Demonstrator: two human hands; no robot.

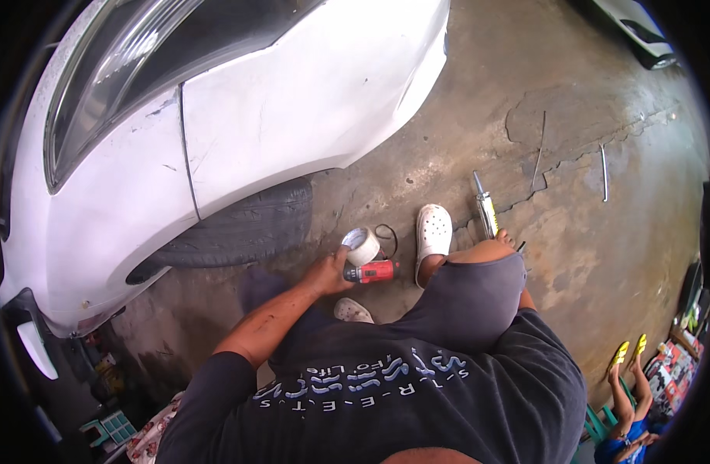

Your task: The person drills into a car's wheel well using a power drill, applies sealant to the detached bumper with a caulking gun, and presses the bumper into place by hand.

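Note:
My left hand (329, 272) is closed at the edge of a roll of pale masking tape (362, 247). Just below the tape is a red and black power drill (376, 271), its chuck next to my fingers; I cannot tell whether the hand touches it. My right hand (505, 239) is partly hidden by my bent knee. Its fingers curl beside a caulking gun (486, 213) with a white and yellow cartridge, the nozzle pointing away from me. A short black part shows past the fingers.
A white car (254, 108) with scuffed paint stands at left, its tyre (243, 224) near my left arm. On the concrete at right lie a thin rod (539, 147) and a metal bar (604, 172). Another person's legs (625, 394) show at lower right. A second car (637, 27) is at top right.

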